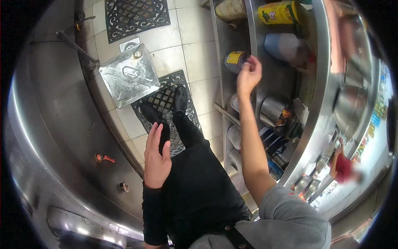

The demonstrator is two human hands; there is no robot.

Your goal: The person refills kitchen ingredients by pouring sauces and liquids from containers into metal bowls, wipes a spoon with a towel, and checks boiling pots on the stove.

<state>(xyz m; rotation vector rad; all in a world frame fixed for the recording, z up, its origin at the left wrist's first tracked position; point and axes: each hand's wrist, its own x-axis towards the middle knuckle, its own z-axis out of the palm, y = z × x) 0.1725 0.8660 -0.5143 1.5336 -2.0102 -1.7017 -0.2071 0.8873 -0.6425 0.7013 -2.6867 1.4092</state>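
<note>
My right hand (pixel 250 76) reaches to the shelf, its fingers bent at the dark top of a small jar with a yellow label (pixel 235 61). Whether the fingertips touch the jar is hard to make out, and what they hold, if anything, is hidden. Above my knees, my left hand (pixel 158 159) hangs in the air with its thumb apart from the fingers and nothing in it. Near the jar stand a yellow can (pixel 278 13) and a pale container (pixel 282 46).
A square metal tin (pixel 129 76) stands on the tiled floor beside a black mat (pixel 137 16). Lower on the shelf is a metal pot (pixel 273 111). A steel counter (pixel 62 137) runs along the left. A person in red (pixel 343 168) is far right.
</note>
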